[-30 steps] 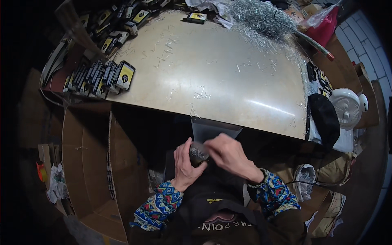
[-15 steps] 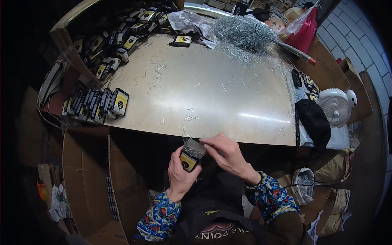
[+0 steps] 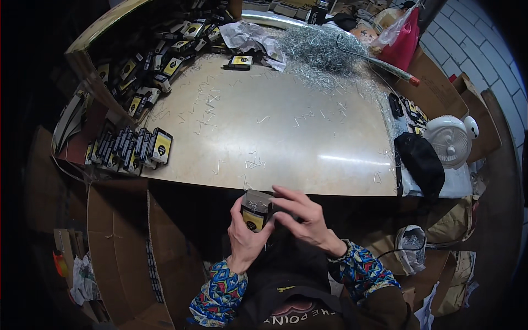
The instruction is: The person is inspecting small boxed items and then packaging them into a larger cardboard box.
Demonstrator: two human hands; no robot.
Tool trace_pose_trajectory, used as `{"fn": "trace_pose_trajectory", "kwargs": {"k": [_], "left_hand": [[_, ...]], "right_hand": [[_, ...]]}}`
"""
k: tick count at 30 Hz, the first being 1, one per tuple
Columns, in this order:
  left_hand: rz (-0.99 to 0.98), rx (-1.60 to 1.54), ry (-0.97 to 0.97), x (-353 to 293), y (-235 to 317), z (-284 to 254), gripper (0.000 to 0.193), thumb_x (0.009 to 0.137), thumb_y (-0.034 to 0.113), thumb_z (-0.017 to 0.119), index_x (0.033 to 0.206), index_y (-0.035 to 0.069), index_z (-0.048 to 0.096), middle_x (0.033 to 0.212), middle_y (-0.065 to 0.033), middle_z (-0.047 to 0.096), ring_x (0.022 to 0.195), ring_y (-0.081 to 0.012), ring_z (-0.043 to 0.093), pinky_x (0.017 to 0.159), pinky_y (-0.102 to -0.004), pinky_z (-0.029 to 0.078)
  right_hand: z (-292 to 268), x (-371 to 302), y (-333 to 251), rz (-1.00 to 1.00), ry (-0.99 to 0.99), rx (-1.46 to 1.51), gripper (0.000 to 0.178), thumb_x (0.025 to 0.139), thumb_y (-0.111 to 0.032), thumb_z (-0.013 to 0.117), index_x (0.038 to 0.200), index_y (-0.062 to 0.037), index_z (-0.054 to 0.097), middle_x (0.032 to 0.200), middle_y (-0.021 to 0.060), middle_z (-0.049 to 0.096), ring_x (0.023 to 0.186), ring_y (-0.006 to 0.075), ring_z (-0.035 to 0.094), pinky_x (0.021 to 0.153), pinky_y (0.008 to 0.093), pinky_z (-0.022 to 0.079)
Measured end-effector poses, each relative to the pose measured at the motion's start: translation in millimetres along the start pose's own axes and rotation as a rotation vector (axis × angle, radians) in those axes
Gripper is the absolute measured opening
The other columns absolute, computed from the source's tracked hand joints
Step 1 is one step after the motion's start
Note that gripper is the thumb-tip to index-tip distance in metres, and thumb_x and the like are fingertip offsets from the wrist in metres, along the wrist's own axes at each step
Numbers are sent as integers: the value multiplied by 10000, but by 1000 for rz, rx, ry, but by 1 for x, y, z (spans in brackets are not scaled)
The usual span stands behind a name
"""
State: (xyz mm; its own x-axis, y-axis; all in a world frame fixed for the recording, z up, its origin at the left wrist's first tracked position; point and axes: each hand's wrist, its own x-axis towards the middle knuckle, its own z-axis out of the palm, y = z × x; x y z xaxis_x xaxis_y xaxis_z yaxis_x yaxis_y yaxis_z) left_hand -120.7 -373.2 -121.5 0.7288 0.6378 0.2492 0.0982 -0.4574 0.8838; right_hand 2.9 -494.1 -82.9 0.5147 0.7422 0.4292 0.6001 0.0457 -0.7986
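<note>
In front of the table's near edge, my left hand (image 3: 246, 241) grips a small black-and-yellow box (image 3: 252, 221) from its left side and below. A grey flap or tray part (image 3: 257, 197) stands at the box's far end, with several thin bent metal wire pieces (image 3: 256, 205) at it. My right hand (image 3: 306, 219) is at the box's right side, its fingers apart. The thumb and fingertips lie close to the box; I cannot tell whether they touch it. A few loose wire pieces (image 3: 253, 163) are on the table just beyond.
The table (image 3: 286, 137) carries a big heap of wire pieces (image 3: 319, 50) at the back. Stacked boxes (image 3: 129, 148) stand at its left edge, beside a carton of jumbled boxes (image 3: 159, 63). A black pouch (image 3: 421, 162) and white fan (image 3: 448, 142) are at right. A cardboard carton (image 3: 118, 247) stands below left.
My right hand's fingers have spread from a closer pose at the box's far end. The box is slightly lower, and its grey part has shifted. The view has moved a little.
</note>
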Motion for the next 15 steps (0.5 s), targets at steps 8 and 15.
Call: {"fn": "trace_pose_trajectory", "kwargs": {"k": [8,15], "left_hand": [[109,45,15,4,7,4,792,727,149,806,1374,40,362,1152,-211,579,968,-418,638,795,-439,546],[52,122,35,-1,0,7,698,725,156,785,1309,40,422,1064,-199,591,914,-413,638,741,-440,538]], "right_hand": [[13,-3,6,-55,-21,-82,337,812,-56,729,1136,2,658,1189,199,634,961,332,647,817,352,535],[27,-9,0,159,58,146,296,864,-15,691,1157,18,667,1163,168,680,1030,212,678,846,292,558]]}}
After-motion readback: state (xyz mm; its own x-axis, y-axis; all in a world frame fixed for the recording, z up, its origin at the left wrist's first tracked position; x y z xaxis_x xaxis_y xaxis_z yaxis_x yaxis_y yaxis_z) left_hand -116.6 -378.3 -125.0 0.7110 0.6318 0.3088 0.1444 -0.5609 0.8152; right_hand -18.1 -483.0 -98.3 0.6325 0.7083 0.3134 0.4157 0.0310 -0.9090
